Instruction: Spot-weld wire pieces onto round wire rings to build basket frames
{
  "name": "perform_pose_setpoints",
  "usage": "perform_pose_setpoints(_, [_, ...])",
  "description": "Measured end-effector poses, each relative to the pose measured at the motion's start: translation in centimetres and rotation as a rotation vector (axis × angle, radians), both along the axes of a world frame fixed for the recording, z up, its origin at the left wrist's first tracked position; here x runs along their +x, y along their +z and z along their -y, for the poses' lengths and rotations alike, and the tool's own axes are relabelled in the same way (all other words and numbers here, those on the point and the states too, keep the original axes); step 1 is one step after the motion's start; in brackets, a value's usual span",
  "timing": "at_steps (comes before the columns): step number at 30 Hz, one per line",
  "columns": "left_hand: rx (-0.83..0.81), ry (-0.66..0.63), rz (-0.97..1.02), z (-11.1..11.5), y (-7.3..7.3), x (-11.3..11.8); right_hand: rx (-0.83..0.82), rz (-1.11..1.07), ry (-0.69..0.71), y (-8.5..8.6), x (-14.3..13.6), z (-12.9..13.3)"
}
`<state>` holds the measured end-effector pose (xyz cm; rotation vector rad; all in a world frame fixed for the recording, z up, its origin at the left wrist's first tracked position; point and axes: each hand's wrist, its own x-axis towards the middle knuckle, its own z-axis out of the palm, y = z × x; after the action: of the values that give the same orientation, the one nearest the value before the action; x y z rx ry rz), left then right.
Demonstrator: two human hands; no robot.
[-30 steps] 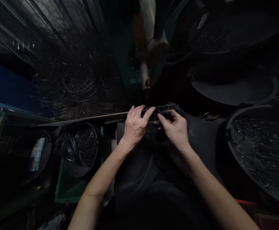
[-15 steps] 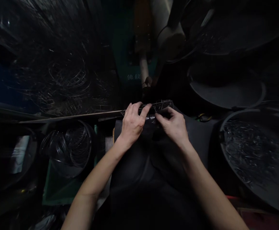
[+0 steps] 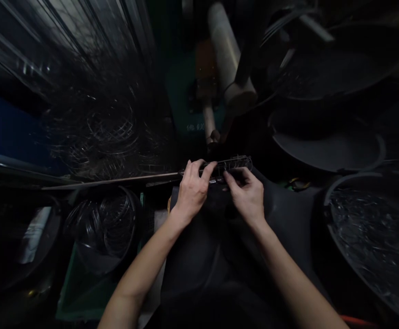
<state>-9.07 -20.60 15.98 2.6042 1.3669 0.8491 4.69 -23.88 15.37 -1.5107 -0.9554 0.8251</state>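
A narrow, dark wire frame [image 3: 239, 161] with several short hooked wires along it lies crosswise above my lap, its right end sticking out past my fingers. From the left, my left hand [image 3: 193, 189] curls its fingers over the frame and holds it, the thumb on the near side. My right hand [image 3: 247, 194] is closed in a pinch at the frame's near edge. Whether a small separate wire sits between that thumb and finger is too dark to make out. A dark apron [image 3: 216, 256] covers my lap beneath both hands.
Bent wire pieces fill a large tub [image 3: 336, 201] on the right, with another tub [image 3: 332, 148] behind it. Coiled wire rings lie in a bucket [image 3: 130, 237] above a green crate [image 3: 79, 301]. A machine cylinder [image 3: 225, 41] hangs ahead; loose wire loops [image 3: 112, 125] are heaped left.
The view has tilted, so everything sits lower in the picture. My right hand has shifted slightly along the wire frame; my left hand keeps its hold.
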Motion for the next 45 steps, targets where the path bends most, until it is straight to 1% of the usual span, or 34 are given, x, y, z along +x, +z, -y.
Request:
perform_pose_setpoints(3, [0.031,-0.018,0.027,-0.6,-1.0,0.1,0.04,0.104,-0.039,-0.5,-0.2,-0.1])
perform_pose_setpoints(6, [0.096,-0.037,0.038,-1.1,-2.0,0.2,0.079,0.221,-0.067,-1.0,0.0,-0.3])
perform_pose_setpoints(10, [0.19,-0.046,0.035,-1.4,-2.5,0.4,0.112,0.304,-0.076,-1.4,0.4,-0.4])
perform_pose_setpoints(16, [0.191,-0.046,0.034,-1.4,-2.7,0.7,0.163,0.378,-0.078,-2.0,0.6,-0.5])
perform_pose_setpoints(21, [0.161,-0.048,0.066,-1.5,-3.1,0.8,0.158,0.368,-0.111,-2.1,0.5,-0.5])
perform_pose_setpoints(25, [0.127,-0.062,0.074,-1.6,-3.2,0.9,0.161,0.327,-0.143,-1.9,0.4,-0.5])
perform_pose_setpoints(31, [0.162,-0.06,0.082,-1.8,-3.0,0.9,0.191,0.308,-0.139,-1.8,0.4,-0.7])
perform_pose_setpoints(38, [0.202,-0.067,0.083,-2.2,-2.8,1.2,0.217,0.342,-0.137,-2.1,0.6,-1.0])
perform_pose_setpoints(45, [0.185,-0.084,0.068,-2.8,-2.9,1.2,0.26,0.366,-0.15,-2.2,0.7,-1.4])
